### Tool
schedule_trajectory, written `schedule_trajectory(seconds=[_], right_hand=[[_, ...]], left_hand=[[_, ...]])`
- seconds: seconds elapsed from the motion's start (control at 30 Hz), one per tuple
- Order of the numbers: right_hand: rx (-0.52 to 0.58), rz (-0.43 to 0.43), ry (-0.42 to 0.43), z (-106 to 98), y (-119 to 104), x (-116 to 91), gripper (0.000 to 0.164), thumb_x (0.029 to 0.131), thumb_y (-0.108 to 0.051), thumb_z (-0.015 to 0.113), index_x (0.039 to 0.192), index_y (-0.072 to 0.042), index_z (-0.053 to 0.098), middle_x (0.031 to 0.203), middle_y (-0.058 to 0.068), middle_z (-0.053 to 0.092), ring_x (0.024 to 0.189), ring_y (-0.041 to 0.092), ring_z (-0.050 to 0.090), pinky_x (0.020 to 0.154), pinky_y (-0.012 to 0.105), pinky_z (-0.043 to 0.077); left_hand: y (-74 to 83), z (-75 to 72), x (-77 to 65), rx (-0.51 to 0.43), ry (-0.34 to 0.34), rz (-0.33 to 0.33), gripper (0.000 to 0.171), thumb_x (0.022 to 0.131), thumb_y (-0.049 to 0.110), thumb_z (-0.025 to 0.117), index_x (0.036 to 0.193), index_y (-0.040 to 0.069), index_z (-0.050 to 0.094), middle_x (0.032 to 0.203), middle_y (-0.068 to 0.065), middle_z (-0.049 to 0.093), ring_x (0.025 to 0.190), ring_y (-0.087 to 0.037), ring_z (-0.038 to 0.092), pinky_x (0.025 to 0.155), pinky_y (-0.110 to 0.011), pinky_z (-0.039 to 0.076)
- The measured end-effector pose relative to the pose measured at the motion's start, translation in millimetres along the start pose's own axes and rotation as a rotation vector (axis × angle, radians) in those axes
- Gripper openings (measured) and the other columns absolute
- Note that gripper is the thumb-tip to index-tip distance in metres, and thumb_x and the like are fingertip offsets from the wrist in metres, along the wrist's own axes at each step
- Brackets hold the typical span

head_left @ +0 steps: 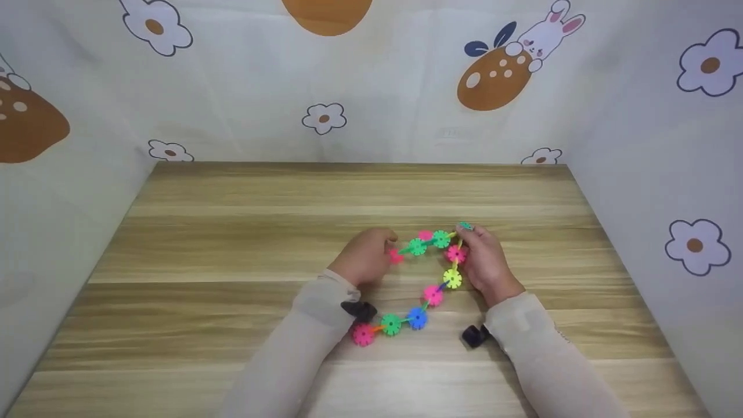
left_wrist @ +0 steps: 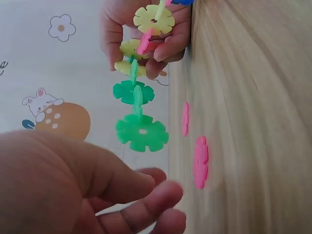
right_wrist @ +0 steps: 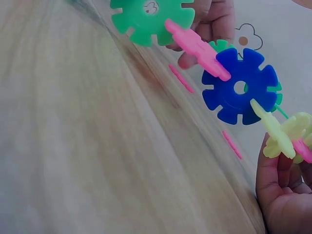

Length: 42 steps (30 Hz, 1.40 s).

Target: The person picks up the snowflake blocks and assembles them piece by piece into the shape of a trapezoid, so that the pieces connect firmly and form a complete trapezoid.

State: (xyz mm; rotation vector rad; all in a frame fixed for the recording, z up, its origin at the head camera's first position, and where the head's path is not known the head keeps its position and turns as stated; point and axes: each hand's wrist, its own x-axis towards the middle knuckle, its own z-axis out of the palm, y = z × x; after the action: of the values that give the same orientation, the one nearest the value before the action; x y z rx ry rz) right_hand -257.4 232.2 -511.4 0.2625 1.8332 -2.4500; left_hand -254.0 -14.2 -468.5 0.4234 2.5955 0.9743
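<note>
A chain of notched plastic discs in pink, yellow, blue and green curves between my two hands. My right hand pinches it near its far bend, thumb and fingers on a yellow disc. The free end carries a green disc, which hangs toward my left hand. In the left wrist view my left thumb and fingers are loosely bent and apart, with nothing between them. The chain's other end, a pink disc, lies by my left wrist.
Two loose pink discs lie on the wooden table, one close to my left fingers and one farther back. Printed cloth walls in the table at the back and both sides. Each wrist wears a small black camera.
</note>
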Motion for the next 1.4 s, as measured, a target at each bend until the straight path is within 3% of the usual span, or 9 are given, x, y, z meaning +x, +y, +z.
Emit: schedule_trajectory(seconds=[0.23,0.4,0.47,0.6,0.7,0.8,0.93,1.13,1.4], right_hand=[[-0.033,0.000,-0.018,-1.1,0.1,0.3,0.019,0.110,-0.018,0.052,0.095,-0.007,0.054,0.088,0.003,0.059,0.069,0.011,0.061,0.063,0.024,0.056],[-0.051,0.001,-0.030,-1.5,-0.7,-0.1,0.018,0.111,-0.019,0.051,0.097,-0.006,0.054,0.086,0.002,0.059,0.068,0.011,0.061,0.063,0.023,0.056],[-0.048,0.003,-0.035,-1.1,-1.2,-0.4,0.018,0.111,-0.018,0.051,0.098,-0.006,0.054,0.086,0.002,0.059,0.069,0.011,0.062,0.064,0.024,0.057],[-0.032,0.006,-0.034,0.4,-2.0,-0.6,0.017,0.111,-0.016,0.050,0.097,-0.006,0.054,0.087,0.003,0.060,0.068,0.011,0.063,0.066,0.025,0.058],[-0.024,0.009,-0.029,1.5,-1.8,-0.2,0.017,0.110,-0.015,0.051,0.097,-0.005,0.054,0.087,0.003,0.060,0.069,0.011,0.063,0.066,0.026,0.059],[-0.030,0.012,-0.024,1.4,-1.0,0.3,0.017,0.110,-0.016,0.051,0.098,-0.005,0.055,0.087,0.002,0.060,0.069,0.011,0.063,0.066,0.026,0.059],[-0.044,0.019,-0.022,0.6,-0.4,0.7,0.017,0.111,-0.017,0.051,0.099,-0.006,0.055,0.086,0.002,0.060,0.069,0.010,0.062,0.066,0.025,0.058],[-0.060,0.024,-0.026,0.0,-1.8,0.3,0.017,0.111,-0.019,0.051,0.102,-0.005,0.055,0.086,0.001,0.060,0.069,0.010,0.061,0.066,0.025,0.057],[-0.033,0.013,-0.027,0.3,-0.7,0.2,0.016,0.111,-0.017,0.051,0.104,-0.003,0.054,0.090,0.003,0.059,0.070,0.011,0.060,0.065,0.025,0.057]], left_hand=[[-0.1,3.9,-0.5,0.073,-0.023,-0.029,0.035,0.096,0.009,0.069,0.130,0.004,0.069,0.132,-0.012,0.070,0.125,-0.032,0.064,0.108,-0.048,0.052],[0.1,6.8,0.0,0.138,-0.012,-0.041,0.011,0.094,0.014,0.075,0.101,0.008,0.070,0.103,-0.006,0.070,0.094,-0.026,0.065,0.085,-0.044,0.055],[-0.1,6.9,0.1,0.157,-0.012,-0.048,0.012,0.093,0.015,0.076,0.089,0.011,0.065,0.089,-0.002,0.064,0.082,-0.023,0.059,0.079,-0.043,0.051],[-0.4,5.9,-0.1,0.200,-0.023,-0.056,0.023,0.091,0.014,0.076,0.076,0.013,0.058,0.073,0.002,0.054,0.071,-0.018,0.050,0.084,-0.048,0.046],[-0.9,4.3,-0.3,0.198,-0.033,-0.049,0.022,0.092,0.014,0.075,0.078,0.013,0.059,0.074,0.002,0.054,0.071,-0.019,0.051,0.085,-0.048,0.046],[-2.1,1.8,-0.3,0.122,-0.036,-0.054,0.012,0.097,0.013,0.070,0.091,0.011,0.060,0.086,-0.002,0.059,0.078,-0.021,0.053,0.078,-0.041,0.047],[-5.2,-1.0,0.5,-0.056,-0.024,-0.093,0.003,0.103,0.011,0.060,0.105,0.010,0.060,0.099,-0.006,0.061,0.082,-0.022,0.055,0.068,-0.034,0.047],[-7.0,-1.6,2.1,-0.290,-0.032,-0.123,0.006,0.104,0.007,0.052,0.106,0.008,0.057,0.089,-0.008,0.068,0.070,-0.017,0.061,0.061,-0.029,0.048],[-9.8,-0.1,4.3,-0.407,-0.029,-0.125,0.006,0.107,0.006,0.048,0.110,0.005,0.053,0.082,-0.009,0.069,0.067,-0.018,0.065,0.060,-0.028,0.053]])
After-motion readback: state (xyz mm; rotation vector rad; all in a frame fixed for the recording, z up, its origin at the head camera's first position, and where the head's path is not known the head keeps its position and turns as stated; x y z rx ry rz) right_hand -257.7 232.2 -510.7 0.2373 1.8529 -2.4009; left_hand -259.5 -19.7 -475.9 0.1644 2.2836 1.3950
